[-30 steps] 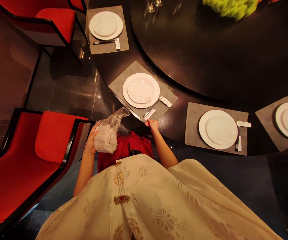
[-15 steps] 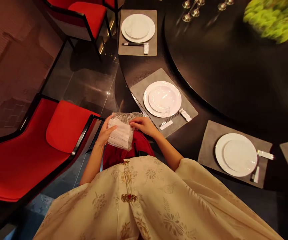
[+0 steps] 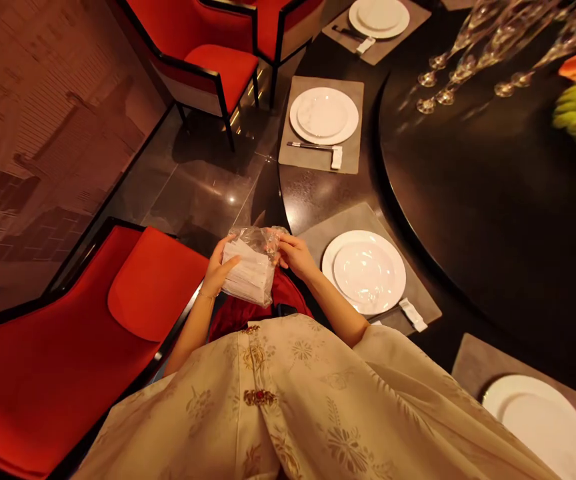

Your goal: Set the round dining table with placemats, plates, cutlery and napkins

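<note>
While the left hand [image 3: 217, 268] grips a bag [image 3: 249, 275], the right hand [image 3: 294, 255] pinches it.

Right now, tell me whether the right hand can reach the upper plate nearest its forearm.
Probably yes: the upper plate lies uncovered close by the right hand, with nothing visible blocking the way. That hand would likely have to let go of the clear bag first.

Placemats [image 3: 313, 161] on seemingly black table [image 3: 311, 198]

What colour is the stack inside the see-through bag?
The stack is white; the head view shows it best.
</note>
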A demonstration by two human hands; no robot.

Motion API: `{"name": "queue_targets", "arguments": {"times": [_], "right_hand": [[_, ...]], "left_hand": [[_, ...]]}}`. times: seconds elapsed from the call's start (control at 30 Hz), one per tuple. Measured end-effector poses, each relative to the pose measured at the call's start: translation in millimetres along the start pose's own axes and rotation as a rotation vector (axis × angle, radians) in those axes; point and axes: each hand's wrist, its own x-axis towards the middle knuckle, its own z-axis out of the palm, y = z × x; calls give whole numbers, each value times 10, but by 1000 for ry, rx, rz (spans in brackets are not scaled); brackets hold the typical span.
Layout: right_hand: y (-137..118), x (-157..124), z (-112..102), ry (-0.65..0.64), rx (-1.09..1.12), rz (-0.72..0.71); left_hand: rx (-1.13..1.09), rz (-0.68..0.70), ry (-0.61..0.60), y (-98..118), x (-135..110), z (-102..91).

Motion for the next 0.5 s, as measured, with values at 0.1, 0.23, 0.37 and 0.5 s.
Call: {"name": "queue_targets", "arguments": {"times": [0.1, 0.23, 0.37, 0.5], "right_hand": [[-314, 431, -30, -3, -85, -21], [-607, 884, -174, -111, -376, -12], [-741, 1222, -364, -163, -468, -29], [-892, 1479, -461, -112, -517, -30]], "left_hand": [[53, 24, -21, 229, 533, -81], [170, 103, 11, 422, 1076, -133], [213, 100, -33, 506, 1454, -163], [212, 80, -78, 585, 1836, -213]]}}
